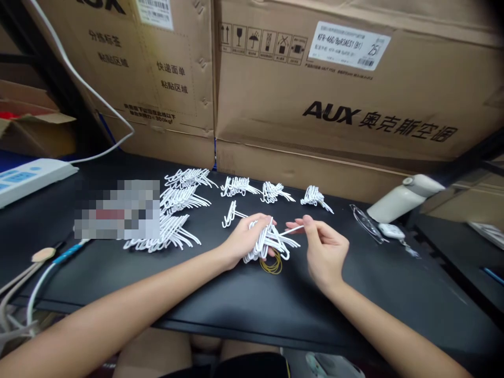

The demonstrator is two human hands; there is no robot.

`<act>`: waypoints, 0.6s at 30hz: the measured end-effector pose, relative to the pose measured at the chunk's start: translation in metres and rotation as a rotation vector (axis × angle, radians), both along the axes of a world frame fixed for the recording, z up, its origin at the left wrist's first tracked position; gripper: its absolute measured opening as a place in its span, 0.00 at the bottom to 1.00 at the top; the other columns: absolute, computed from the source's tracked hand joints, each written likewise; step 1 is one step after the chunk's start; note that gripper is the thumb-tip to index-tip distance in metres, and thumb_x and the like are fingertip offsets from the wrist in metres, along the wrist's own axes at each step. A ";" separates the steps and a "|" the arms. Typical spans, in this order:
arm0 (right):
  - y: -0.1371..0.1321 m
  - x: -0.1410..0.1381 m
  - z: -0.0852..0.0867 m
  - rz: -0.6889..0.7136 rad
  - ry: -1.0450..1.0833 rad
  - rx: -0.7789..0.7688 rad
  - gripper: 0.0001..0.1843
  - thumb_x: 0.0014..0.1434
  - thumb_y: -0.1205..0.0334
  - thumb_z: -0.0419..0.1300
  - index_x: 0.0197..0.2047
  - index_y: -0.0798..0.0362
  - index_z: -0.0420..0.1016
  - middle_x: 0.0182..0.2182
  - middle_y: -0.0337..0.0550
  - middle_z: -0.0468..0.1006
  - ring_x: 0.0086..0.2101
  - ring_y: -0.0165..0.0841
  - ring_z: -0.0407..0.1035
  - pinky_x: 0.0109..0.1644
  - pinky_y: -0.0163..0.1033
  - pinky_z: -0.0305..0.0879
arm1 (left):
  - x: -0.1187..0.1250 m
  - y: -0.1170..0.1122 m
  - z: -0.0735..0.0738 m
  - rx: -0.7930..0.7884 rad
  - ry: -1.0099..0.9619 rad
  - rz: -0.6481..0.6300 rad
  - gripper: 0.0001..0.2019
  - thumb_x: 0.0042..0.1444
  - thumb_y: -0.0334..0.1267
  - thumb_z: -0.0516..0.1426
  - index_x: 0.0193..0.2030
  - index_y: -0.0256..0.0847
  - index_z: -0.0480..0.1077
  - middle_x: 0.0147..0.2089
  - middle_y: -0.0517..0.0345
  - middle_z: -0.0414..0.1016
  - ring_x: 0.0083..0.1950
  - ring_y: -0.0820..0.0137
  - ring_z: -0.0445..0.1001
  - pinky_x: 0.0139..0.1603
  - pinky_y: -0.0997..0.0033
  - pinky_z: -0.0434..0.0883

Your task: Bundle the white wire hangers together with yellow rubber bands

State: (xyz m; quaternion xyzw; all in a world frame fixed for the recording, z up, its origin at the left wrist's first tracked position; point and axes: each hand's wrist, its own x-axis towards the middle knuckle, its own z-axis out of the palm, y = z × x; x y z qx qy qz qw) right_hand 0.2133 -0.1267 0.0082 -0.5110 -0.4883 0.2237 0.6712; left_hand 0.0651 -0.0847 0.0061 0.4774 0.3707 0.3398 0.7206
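My left hand [244,237] is closed around a bunch of white wire hooks [268,242] held just above the black table [244,299]. My right hand [323,247] pinches one white hook [292,230] by its straight end, its tip touching the bunch. A few yellow rubber bands [271,265] lie on the table right under the bunch. One loose white hook [230,214] lies just behind my left hand.
Several bundles of white hooks [185,202] lie in rows at the back and left. Large cardboard boxes [346,89] wall off the back. A white bottle [405,197] lies at the right, a clear bag [366,223] beside it, a white device [27,178] and cables at the left.
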 end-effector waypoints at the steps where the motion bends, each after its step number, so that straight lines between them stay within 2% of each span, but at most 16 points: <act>1: 0.000 0.000 -0.001 0.017 0.002 -0.002 0.12 0.57 0.57 0.61 0.26 0.54 0.78 0.25 0.43 0.81 0.29 0.37 0.77 0.37 0.40 0.72 | 0.000 0.001 0.000 -0.016 -0.010 0.017 0.14 0.58 0.48 0.53 0.40 0.38 0.67 0.23 0.58 0.72 0.20 0.69 0.73 0.16 0.75 0.69; 7: 0.004 0.002 -0.008 0.140 -0.005 -0.073 0.13 0.56 0.55 0.62 0.25 0.54 0.78 0.24 0.41 0.78 0.28 0.32 0.73 0.35 0.37 0.70 | -0.002 0.007 0.002 -0.061 -0.062 0.184 0.13 0.58 0.46 0.53 0.40 0.37 0.67 0.23 0.60 0.70 0.19 0.72 0.71 0.16 0.77 0.69; 11: 0.007 0.006 -0.008 0.243 0.123 -0.203 0.09 0.52 0.56 0.65 0.33 0.54 0.80 0.27 0.43 0.81 0.26 0.31 0.74 0.36 0.38 0.72 | -0.003 0.008 0.005 -0.037 -0.049 0.248 0.12 0.58 0.44 0.53 0.39 0.37 0.68 0.20 0.61 0.69 0.18 0.72 0.70 0.16 0.77 0.68; 18: 0.019 0.023 0.002 0.244 0.205 -0.251 0.10 0.48 0.59 0.68 0.32 0.56 0.79 0.27 0.44 0.82 0.27 0.31 0.76 0.36 0.36 0.75 | -0.006 0.011 0.003 0.024 -0.040 0.302 0.13 0.58 0.45 0.52 0.41 0.37 0.68 0.17 0.62 0.66 0.16 0.74 0.66 0.16 0.77 0.67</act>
